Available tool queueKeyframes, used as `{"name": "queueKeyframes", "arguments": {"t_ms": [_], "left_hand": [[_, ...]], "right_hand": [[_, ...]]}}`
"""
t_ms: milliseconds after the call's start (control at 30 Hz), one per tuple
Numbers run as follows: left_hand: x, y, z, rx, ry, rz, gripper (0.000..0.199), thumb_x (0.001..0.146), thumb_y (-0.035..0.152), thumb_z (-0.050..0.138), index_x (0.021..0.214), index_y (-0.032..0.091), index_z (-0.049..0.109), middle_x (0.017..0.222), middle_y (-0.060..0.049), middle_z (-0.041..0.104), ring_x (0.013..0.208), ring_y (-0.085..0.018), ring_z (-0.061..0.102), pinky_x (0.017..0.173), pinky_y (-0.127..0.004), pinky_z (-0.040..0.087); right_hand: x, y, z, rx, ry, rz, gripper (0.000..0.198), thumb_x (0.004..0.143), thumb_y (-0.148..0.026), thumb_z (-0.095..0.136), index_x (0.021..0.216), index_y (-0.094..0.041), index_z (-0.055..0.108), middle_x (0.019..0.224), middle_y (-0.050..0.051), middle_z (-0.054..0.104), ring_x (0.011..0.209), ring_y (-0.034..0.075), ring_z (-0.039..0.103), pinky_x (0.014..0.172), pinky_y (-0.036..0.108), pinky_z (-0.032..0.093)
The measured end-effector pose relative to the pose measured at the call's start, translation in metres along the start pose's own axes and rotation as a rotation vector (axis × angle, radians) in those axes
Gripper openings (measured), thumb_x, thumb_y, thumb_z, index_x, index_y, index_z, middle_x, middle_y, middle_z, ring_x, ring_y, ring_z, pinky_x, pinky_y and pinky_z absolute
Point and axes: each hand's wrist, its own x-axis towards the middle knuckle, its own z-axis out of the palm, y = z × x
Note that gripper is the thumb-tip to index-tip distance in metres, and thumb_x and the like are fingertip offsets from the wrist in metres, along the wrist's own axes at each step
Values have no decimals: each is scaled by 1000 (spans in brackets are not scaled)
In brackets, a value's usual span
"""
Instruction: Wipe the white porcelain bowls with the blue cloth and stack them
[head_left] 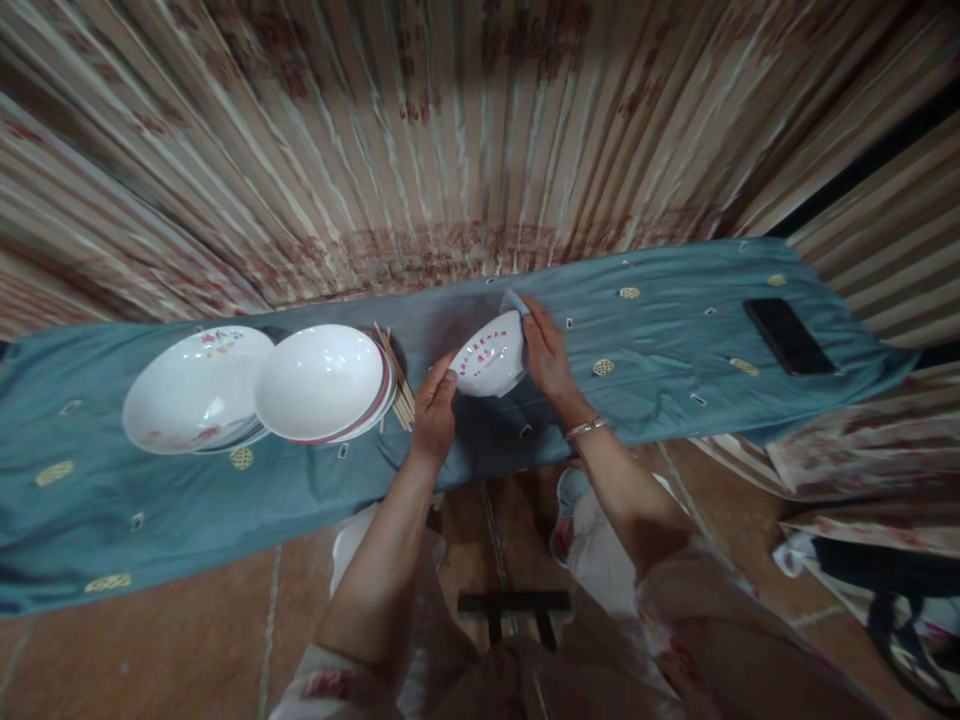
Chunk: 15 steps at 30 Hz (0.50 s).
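Between my two hands a white bowl (489,358) with red writing on it is held tilted above the cloth-covered table. My left hand (435,405) grips its left rim, thumb on the near side. At the right side of the bowl, my right hand (546,345) presses a pale cloth or tissue (514,302) against the rim. Just left of my left hand lie several wooden chopsticks (397,380). Beside them sits a stack of white bowls (321,382), and farther left a stack of larger white plates (196,390) with a floral pattern.
A teal patterned cloth (660,340) covers the long narrow table. Toward its right end lies a black phone (789,336). A pleated curtain (465,150) hangs along the far edge. Below are a tiled floor (225,640) and a dark bag (885,568) at right.
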Motion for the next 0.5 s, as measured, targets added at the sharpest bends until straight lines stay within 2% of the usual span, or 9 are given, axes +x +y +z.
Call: {"name": "queueKeyframes", "arguments": {"t_ms": [133, 333, 400, 500], "left_hand": [[0, 12, 1, 91, -16, 117, 41, 92, 49, 58, 115, 19, 74, 125, -9, 73, 118, -25, 65, 108, -40, 48], [1, 12, 2, 121, 41, 136, 44, 90, 57, 58, 101, 18, 76, 95, -6, 78, 88, -21, 70, 82, -33, 56], [3, 11, 1, 114, 46, 136, 43, 90, 57, 58, 98, 19, 75, 92, -5, 77, 83, -20, 69, 78, -31, 56], [4, 12, -1, 93, 59, 131, 41, 89, 56, 59, 97, 19, 75, 90, -4, 76, 79, -18, 67, 74, -29, 54]], "right_hand": [[-4, -9, 7, -96, -44, -124, 51, 103, -54, 32, 137, -26, 58, 140, 9, 61, 134, 22, 54, 121, 46, 37], [-9, -22, 10, -196, -85, -172, 50, 106, -47, 26, 147, -27, 48, 152, 6, 51, 146, 21, 42, 126, 49, 29], [-15, -30, 10, -242, -119, -207, 51, 106, -44, 25, 151, -28, 41, 157, 5, 45, 150, 21, 35, 127, 49, 26], [-27, -45, 12, -322, -177, -330, 52, 106, -39, 27, 156, -25, 34, 164, 8, 34, 155, 23, 24, 128, 51, 22]]}}
